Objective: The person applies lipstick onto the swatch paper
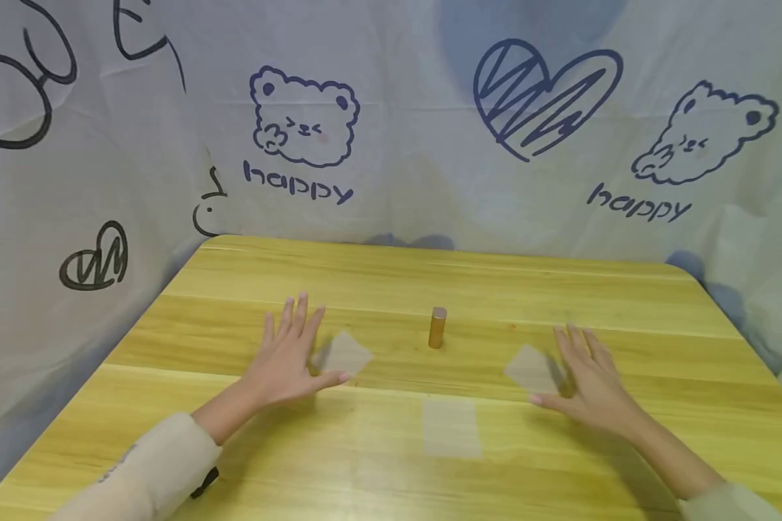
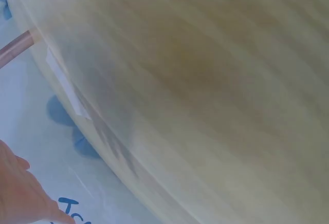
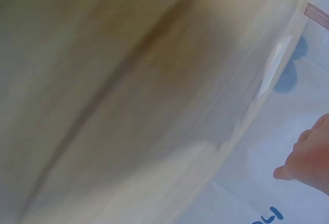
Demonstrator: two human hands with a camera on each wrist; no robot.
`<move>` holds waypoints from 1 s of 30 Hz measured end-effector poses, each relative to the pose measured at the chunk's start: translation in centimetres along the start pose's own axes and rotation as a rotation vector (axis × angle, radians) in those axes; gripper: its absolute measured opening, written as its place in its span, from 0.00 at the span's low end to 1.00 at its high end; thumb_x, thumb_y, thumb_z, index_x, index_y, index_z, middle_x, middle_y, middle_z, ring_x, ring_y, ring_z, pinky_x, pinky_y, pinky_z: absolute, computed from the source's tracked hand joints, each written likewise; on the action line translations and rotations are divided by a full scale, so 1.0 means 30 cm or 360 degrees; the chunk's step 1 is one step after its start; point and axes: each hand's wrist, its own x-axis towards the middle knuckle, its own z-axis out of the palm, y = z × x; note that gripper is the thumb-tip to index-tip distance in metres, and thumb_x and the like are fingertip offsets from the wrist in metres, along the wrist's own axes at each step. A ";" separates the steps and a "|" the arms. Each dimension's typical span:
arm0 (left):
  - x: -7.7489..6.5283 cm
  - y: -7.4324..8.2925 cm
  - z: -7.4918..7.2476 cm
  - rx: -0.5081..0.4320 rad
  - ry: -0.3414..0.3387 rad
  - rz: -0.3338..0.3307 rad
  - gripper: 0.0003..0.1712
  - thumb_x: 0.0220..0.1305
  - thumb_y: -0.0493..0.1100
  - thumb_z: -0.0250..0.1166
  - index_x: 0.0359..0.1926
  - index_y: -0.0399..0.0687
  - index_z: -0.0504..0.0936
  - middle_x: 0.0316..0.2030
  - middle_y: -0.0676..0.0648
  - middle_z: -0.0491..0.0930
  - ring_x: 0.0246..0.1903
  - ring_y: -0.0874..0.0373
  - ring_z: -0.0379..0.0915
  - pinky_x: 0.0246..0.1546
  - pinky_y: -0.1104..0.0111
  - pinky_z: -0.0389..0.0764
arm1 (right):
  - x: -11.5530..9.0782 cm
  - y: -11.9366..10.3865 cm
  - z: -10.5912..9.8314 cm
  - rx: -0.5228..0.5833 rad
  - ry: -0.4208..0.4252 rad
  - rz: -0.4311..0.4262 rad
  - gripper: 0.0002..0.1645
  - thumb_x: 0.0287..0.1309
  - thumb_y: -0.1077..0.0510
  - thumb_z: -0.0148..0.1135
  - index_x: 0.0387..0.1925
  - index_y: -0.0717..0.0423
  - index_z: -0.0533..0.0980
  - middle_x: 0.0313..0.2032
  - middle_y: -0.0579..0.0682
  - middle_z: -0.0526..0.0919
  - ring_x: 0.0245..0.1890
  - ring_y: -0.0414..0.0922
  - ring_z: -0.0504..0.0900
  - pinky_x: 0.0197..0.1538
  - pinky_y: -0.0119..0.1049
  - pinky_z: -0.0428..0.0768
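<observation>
A small copper-brown cylinder stands upright near the middle of the wooden table, with a paler top. To its left my left hand hovers with fingers spread, its thumb overlapping a pale square patch. On the other side my right hand is spread too, beside a second pale patch. Neither hand holds anything. The left wrist view shows part of the left hand and the cylinder at the edge. In the right wrist view, the right hand sits at the right border.
A third pale square lies on the wooden table in front of the cylinder. White cloth with bear and heart drawings hangs behind and at the sides. A small black object shows beside the left sleeve.
</observation>
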 end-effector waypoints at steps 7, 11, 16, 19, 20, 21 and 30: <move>0.022 0.026 -0.004 -0.0084 -0.0020 -0.0012 0.61 0.50 0.74 0.56 0.72 0.41 0.44 0.72 0.35 0.32 0.71 0.37 0.26 0.67 0.40 0.33 | 0.046 -0.031 0.010 0.0178 -0.0022 0.0015 0.62 0.49 0.41 0.66 0.72 0.61 0.39 0.70 0.69 0.40 0.69 0.69 0.35 0.58 0.76 0.44; 0.039 0.046 -0.006 -0.0143 -0.0018 0.0008 0.59 0.51 0.73 0.56 0.72 0.41 0.45 0.72 0.35 0.35 0.71 0.38 0.28 0.68 0.42 0.37 | 0.070 -0.051 0.016 0.0258 -0.0025 -0.0005 0.61 0.50 0.44 0.66 0.72 0.60 0.40 0.71 0.66 0.40 0.70 0.67 0.36 0.58 0.76 0.46; 0.065 0.076 -0.003 -0.0232 -0.0002 0.0041 0.58 0.52 0.71 0.57 0.72 0.41 0.48 0.72 0.36 0.39 0.71 0.38 0.33 0.69 0.44 0.40 | 0.107 -0.079 0.030 0.0328 -0.0020 -0.0014 0.57 0.52 0.45 0.65 0.71 0.60 0.43 0.71 0.64 0.43 0.69 0.67 0.42 0.59 0.74 0.50; 0.083 0.096 0.004 -0.0281 0.0013 0.0065 0.57 0.52 0.70 0.58 0.71 0.41 0.49 0.72 0.37 0.42 0.71 0.38 0.36 0.69 0.44 0.43 | 0.129 -0.096 0.042 0.0347 -0.0007 -0.0017 0.54 0.54 0.46 0.64 0.71 0.63 0.46 0.70 0.66 0.47 0.68 0.68 0.46 0.61 0.71 0.51; 0.088 0.104 0.005 -0.0302 0.0022 0.0069 0.56 0.53 0.69 0.59 0.71 0.42 0.49 0.72 0.37 0.43 0.71 0.38 0.37 0.69 0.44 0.44 | 0.136 -0.102 0.046 0.0363 -0.0002 -0.0023 0.53 0.54 0.47 0.64 0.70 0.64 0.47 0.70 0.66 0.49 0.68 0.68 0.47 0.62 0.70 0.52; 0.094 0.111 0.007 -0.0318 0.0032 0.0077 0.55 0.53 0.68 0.59 0.71 0.41 0.50 0.71 0.37 0.44 0.71 0.38 0.38 0.69 0.44 0.45 | 0.143 -0.107 0.050 0.0377 0.0003 -0.0028 0.52 0.55 0.47 0.63 0.70 0.65 0.48 0.69 0.67 0.50 0.67 0.68 0.49 0.62 0.69 0.52; 0.149 0.173 0.014 -0.0500 0.0123 0.0105 0.46 0.57 0.62 0.61 0.69 0.42 0.58 0.70 0.38 0.53 0.69 0.41 0.48 0.66 0.46 0.55 | 0.205 -0.153 0.091 0.0685 -0.0078 0.0088 0.48 0.57 0.48 0.62 0.70 0.64 0.50 0.69 0.66 0.52 0.67 0.67 0.52 0.66 0.61 0.56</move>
